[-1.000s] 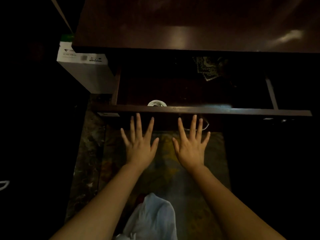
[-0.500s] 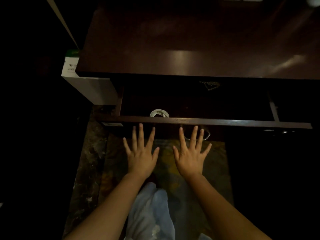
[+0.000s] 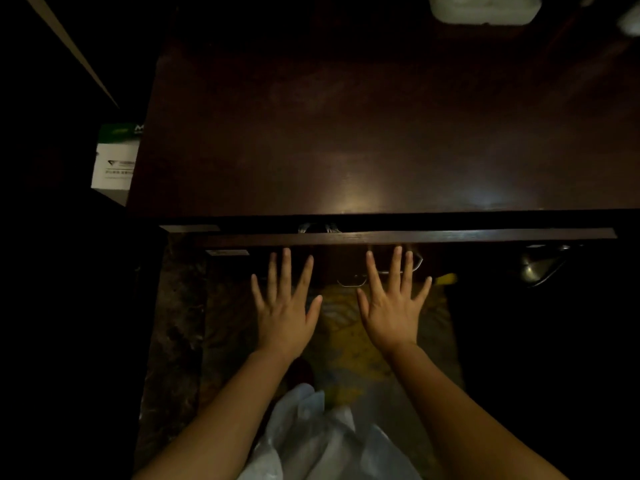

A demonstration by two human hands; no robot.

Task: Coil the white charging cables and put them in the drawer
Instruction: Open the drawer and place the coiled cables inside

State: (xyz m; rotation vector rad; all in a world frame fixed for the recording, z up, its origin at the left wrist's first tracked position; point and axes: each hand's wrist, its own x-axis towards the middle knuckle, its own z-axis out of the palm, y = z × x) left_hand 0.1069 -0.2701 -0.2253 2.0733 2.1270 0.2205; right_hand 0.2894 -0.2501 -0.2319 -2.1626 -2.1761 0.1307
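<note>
The dark wooden drawer (image 3: 398,236) is pushed almost fully under the desk top (image 3: 381,140), leaving only a narrow gap. In that gap a sliver of the coiled white cable (image 3: 318,228) shows; the rest of it is hidden. My left hand (image 3: 284,306) and my right hand (image 3: 393,306) are both flat with fingers spread, fingertips up against the drawer's front face just below its top edge. Neither hand holds anything. The metal drawer handle (image 3: 356,280) shows between and behind my right fingers.
A white and green box (image 3: 116,161) stands left of the desk. A white object (image 3: 485,8) lies at the desk's far edge. A metallic fitting (image 3: 540,266) sits at the right under the desk. A white plastic bag (image 3: 322,441) lies below my arms on the patterned floor.
The drawer has slid in from wide open to nearly closed, with both flat hands following its front. The coiled cable is now mostly hidden under the desk top.
</note>
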